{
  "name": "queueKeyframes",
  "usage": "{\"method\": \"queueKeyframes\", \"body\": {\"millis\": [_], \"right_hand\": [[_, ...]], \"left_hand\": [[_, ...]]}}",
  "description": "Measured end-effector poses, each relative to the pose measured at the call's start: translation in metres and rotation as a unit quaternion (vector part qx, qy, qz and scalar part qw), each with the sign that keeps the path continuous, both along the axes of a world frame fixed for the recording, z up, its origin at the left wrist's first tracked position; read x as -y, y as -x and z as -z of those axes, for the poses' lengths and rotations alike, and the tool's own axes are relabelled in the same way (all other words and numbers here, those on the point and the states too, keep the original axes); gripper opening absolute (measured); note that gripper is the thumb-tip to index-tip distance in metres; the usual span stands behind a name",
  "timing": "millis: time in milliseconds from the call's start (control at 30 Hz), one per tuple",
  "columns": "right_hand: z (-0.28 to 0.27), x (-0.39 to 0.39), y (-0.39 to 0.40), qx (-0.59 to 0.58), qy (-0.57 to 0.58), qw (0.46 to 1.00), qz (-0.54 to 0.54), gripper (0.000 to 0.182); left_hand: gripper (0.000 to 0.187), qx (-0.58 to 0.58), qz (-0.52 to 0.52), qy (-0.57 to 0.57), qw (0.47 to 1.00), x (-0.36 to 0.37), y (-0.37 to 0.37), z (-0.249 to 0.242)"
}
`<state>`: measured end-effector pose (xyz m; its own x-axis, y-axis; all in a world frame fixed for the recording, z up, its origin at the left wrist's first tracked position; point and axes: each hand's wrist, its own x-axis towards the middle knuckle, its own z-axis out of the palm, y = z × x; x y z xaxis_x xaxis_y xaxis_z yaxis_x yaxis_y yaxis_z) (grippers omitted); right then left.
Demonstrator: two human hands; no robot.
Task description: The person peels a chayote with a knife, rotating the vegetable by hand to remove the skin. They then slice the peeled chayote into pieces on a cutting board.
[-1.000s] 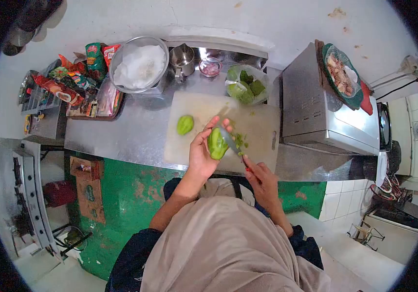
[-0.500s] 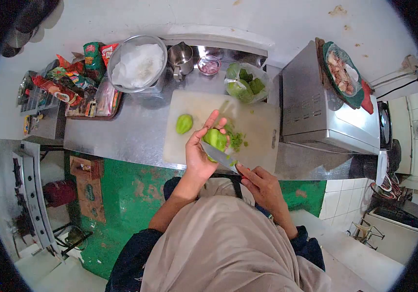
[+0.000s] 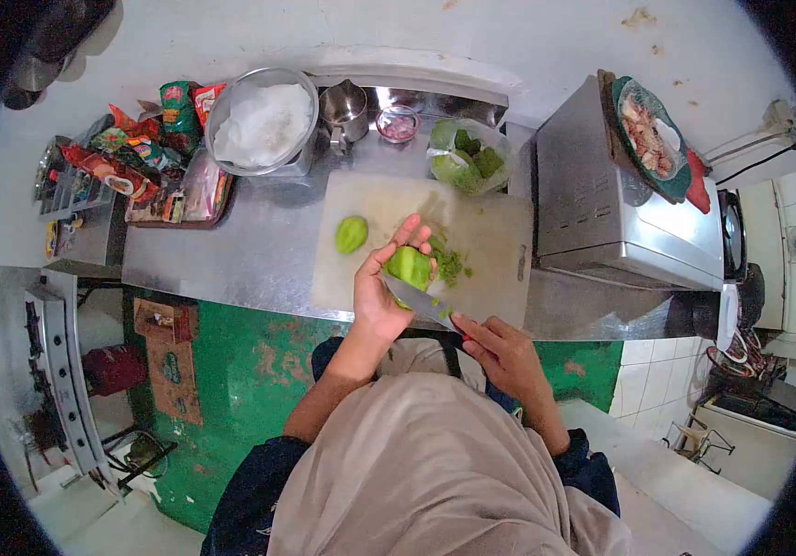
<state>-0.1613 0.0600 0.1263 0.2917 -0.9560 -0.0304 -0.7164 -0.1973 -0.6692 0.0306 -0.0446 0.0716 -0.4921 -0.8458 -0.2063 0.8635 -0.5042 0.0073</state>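
My left hand [image 3: 381, 295] holds a green chayote-like vegetable [image 3: 409, 267] above the white cutting board [image 3: 347, 280], its fingers curled around it. The knife [image 3: 421, 300] is gripped in my right hand [image 3: 500, 350], and its blade lies against the vegetable's lower side. Small green bits cling to the blade. Another whole green vegetable [image 3: 351, 234] rests on the board's left part. Chopped green peelings [image 3: 451, 267] lie on the board just right of my left hand.
Behind the board stand a metal bowl with white lining [image 3: 261, 122], a steel jug [image 3: 344, 111], a small bowl [image 3: 398, 124] and a bag of greens [image 3: 468, 157]. Packets [image 3: 178, 116] fill the left; a metal appliance [image 3: 630, 218] stands right, with a plate of food [image 3: 650, 139] on top.
The blade and my right hand have shifted very slightly against the vegetable. Otherwise the scene looks the same.
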Motion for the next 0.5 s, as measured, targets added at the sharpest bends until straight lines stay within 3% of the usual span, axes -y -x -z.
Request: {"method": "queueKeyframes", "body": {"millis": [500], "right_hand": [[0.009,-0.004,-0.004,-0.038,0.066,0.997,0.020,0.044]], "left_hand": [[0.040,-0.034,-0.011,-0.044,0.998,-0.007,0.005,-0.001]]}}
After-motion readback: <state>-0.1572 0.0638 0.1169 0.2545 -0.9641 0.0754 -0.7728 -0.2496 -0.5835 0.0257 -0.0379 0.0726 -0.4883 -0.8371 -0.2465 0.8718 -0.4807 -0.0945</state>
